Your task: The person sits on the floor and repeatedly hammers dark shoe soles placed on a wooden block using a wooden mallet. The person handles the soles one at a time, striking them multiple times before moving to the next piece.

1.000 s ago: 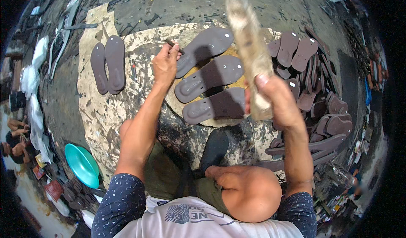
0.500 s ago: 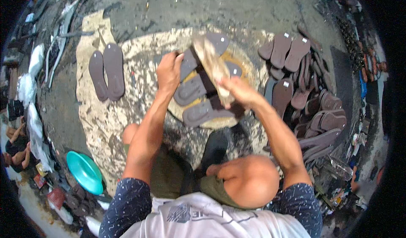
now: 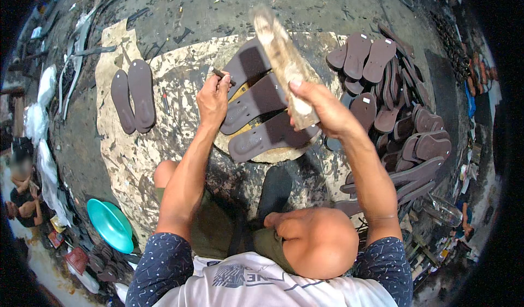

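My left hand is closed round a short dark rod-like tool, which looks like a hand punch. It hovers at the left edge of several dark brown sandal soles. A long, worn wooden beater is in my right hand, gripped at its near end and tilted up and away above the soles. Beneath lie a far sole, a middle sole and a near sole, fanned out on a round pale board. The beater and right hand hide part of them.
A pair of soles lies on the pale sheet at left, with a thin red-tipped tool nearby. Piled soles crowd the right side. A turquoise basin stands at lower left. Another person sits at the far left.
The wooden beater has risen and moved away from low over the soles. My left hand has shifted slightly left, and the dark tool in it now shows.
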`<move>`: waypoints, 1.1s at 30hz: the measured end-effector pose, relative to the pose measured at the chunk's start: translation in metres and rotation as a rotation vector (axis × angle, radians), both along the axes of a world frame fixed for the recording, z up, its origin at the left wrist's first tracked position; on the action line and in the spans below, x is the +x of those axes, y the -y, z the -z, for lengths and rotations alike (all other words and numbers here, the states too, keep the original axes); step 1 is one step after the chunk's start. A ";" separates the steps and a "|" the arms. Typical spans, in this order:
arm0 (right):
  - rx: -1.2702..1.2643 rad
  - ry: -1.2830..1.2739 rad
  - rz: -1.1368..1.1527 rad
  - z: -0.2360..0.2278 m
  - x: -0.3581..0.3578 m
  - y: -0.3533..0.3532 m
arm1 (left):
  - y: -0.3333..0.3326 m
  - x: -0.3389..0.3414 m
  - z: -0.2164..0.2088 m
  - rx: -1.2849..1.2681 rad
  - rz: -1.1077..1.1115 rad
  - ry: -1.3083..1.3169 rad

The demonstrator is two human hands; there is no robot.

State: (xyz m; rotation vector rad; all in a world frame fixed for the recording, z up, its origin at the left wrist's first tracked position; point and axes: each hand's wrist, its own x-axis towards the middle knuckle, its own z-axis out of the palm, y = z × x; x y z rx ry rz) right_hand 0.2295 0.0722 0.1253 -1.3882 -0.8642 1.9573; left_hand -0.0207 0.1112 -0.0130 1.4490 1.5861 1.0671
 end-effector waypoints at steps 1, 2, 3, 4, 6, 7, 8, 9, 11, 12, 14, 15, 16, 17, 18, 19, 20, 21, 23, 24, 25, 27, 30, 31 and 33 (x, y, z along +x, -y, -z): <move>0.102 0.049 -0.023 -0.019 0.002 -0.007 | 0.001 -0.003 0.000 0.011 0.013 -0.063; 0.249 0.102 -0.034 -0.049 -0.002 -0.015 | 0.002 -0.004 -0.004 0.044 0.029 -0.122; 0.382 0.267 -0.035 -0.078 -0.005 -0.018 | 0.001 -0.009 -0.002 0.102 0.038 -0.162; 0.612 0.385 0.002 -0.102 -0.005 -0.020 | 0.000 -0.009 0.001 0.157 0.054 -0.193; 0.970 0.223 0.258 -0.120 -0.013 -0.010 | 0.003 -0.003 -0.009 0.188 0.074 -0.212; 1.138 -0.043 0.360 -0.100 -0.023 -0.007 | 0.004 -0.003 -0.004 0.196 0.097 -0.171; 1.182 -0.093 0.354 -0.074 -0.026 -0.001 | 0.001 0.004 -0.002 0.301 0.124 -0.203; 0.920 0.189 0.225 -0.022 -0.022 0.011 | 0.000 0.005 0.005 0.401 0.147 -0.245; 0.452 0.850 -0.393 0.078 -0.016 0.033 | 0.003 0.004 0.028 0.458 0.157 -0.362; 0.364 0.505 -0.365 0.080 -0.026 0.023 | 0.002 -0.007 0.035 0.482 0.163 -0.439; 0.126 0.249 -0.321 0.074 -0.024 -0.004 | -0.013 -0.012 0.022 0.460 0.157 -0.400; -0.004 0.141 -0.280 0.065 -0.017 -0.006 | -0.017 -0.006 0.010 0.448 0.169 -0.355; -0.076 0.239 -0.266 0.098 -0.003 0.024 | -0.016 -0.003 -0.003 0.348 0.004 -0.077; -0.004 0.260 -0.265 0.108 -0.002 0.028 | -0.036 -0.010 -0.027 0.293 -0.163 0.189; 0.029 0.333 -0.286 0.100 -0.006 0.028 | -0.032 -0.019 -0.036 0.178 -0.322 0.450; 0.061 0.408 -0.309 0.091 -0.006 0.028 | -0.029 -0.030 -0.039 0.055 -0.481 0.710; -0.089 0.305 -0.250 0.077 -0.013 0.048 | -0.002 -0.056 -0.029 -0.148 -0.323 0.351; -0.151 0.224 -0.172 0.067 -0.015 0.035 | -0.014 -0.080 -0.028 -0.262 -0.134 0.022; -0.100 0.070 -0.027 0.080 -0.013 0.045 | 0.010 -0.140 0.015 -0.259 0.030 -0.361; -0.090 0.024 0.032 0.075 -0.006 0.055 | 0.020 -0.149 0.021 -0.308 0.121 -0.472; -0.114 0.044 0.094 0.054 -0.006 0.062 | 0.019 -0.153 0.022 -0.341 0.209 -0.578; -0.078 0.055 0.173 0.039 0.002 0.077 | 0.000 -0.155 0.009 -0.272 -0.079 -0.565; 0.015 0.143 0.214 0.038 0.009 0.096 | -0.023 -0.189 0.040 -0.444 -0.057 -0.819; 0.033 0.162 0.229 0.036 0.011 0.104 | -0.028 -0.197 0.044 -0.493 -0.024 -0.909; 0.063 0.205 0.271 0.033 0.019 0.125 | -0.032 -0.207 0.049 -0.438 0.069 -0.835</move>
